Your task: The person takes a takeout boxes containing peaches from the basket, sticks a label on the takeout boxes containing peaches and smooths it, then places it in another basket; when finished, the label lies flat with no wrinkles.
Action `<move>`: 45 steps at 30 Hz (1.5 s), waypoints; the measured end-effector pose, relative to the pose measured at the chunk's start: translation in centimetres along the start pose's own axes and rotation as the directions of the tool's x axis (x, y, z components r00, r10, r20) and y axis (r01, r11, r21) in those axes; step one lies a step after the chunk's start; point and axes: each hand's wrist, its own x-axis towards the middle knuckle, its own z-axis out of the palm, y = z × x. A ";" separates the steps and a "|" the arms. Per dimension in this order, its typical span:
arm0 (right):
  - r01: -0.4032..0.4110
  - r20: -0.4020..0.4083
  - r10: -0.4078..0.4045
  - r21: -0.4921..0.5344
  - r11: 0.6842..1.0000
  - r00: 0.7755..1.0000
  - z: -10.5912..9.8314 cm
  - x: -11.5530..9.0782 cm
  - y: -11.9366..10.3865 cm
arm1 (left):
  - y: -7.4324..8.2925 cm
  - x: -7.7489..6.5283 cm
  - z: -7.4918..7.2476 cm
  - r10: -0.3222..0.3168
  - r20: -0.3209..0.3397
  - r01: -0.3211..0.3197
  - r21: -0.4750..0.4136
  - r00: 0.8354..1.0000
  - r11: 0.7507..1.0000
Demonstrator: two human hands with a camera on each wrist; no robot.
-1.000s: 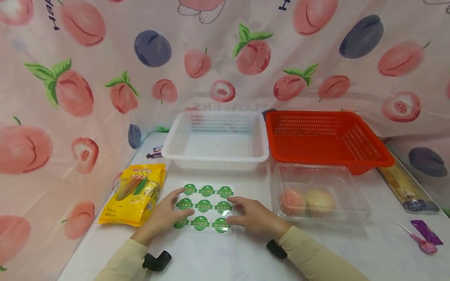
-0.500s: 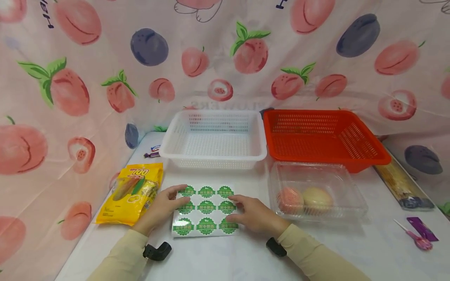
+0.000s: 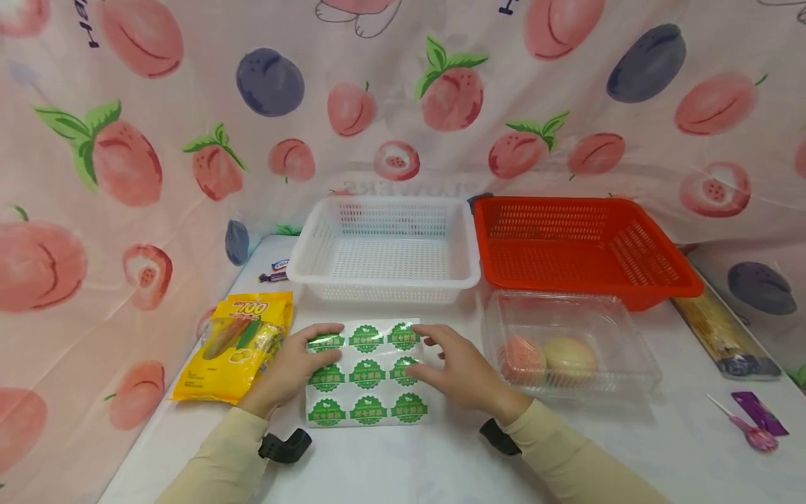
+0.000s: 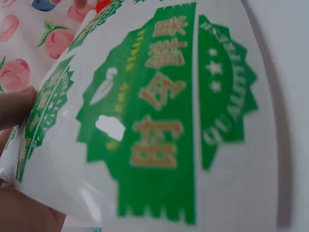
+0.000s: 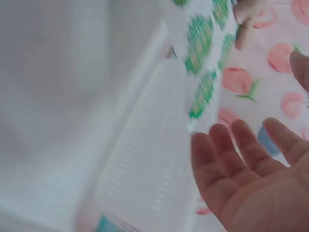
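Note:
A white sheet of green round stickers [image 3: 368, 374] stands tilted up in front of me in the head view. My left hand [image 3: 291, 364] pinches its left edge, thumb in front. In the left wrist view, one big green sticker [image 4: 145, 111] fills the middle, with part of the left thumb and fingers at the left edge. At the sheet's right side is my right hand [image 3: 469, 374], fingers spread and loosely bent. The right wrist view shows the right hand [image 5: 260, 188] with its palm bare and the fingertips just beside the sheet [image 5: 200, 43]; whether they touch it I cannot tell.
Behind the sheet stand a white basket [image 3: 384, 285] and a red basket [image 3: 585, 285]. A clear plastic box [image 3: 613, 350] holds two round fruits. Left lies a yellow candy bag [image 3: 220, 364]; right, a lollipop [image 3: 758, 437] and a long clear-fronted package [image 3: 724, 329].
The sheet has been raised from nearly flat to tilted up toward me, its stickers looking larger. My left hand shifted its hold; the right hand's fingers spread and moved slightly up.

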 end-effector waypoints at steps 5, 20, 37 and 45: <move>0.057 -0.094 -0.062 -0.054 0.997 0.994 -1.6 0.3 -0.8 | 0.9 -0.5 -0.3 0.020 0.026 -0.019 -0.033 0.999 0.999; 0.091 -0.084 -0.083 0.098 0.991 0.993 -3.4 0.1 -0.8 | 2.4 -0.6 0.2 0.099 0.072 -0.089 -0.129 0.992 0.988; 0.160 -0.240 -0.149 0.026 0.987 0.959 -5.9 -1.1 -1.0 | 3.1 -0.1 0.7 0.091 0.103 -0.077 -0.132 0.990 0.988; -0.071 -0.259 0.074 0.020 0.997 0.963 -9.9 -3.2 -0.4 | 2.1 0.8 0.5 0.086 0.154 -0.067 -0.125 0.984 0.990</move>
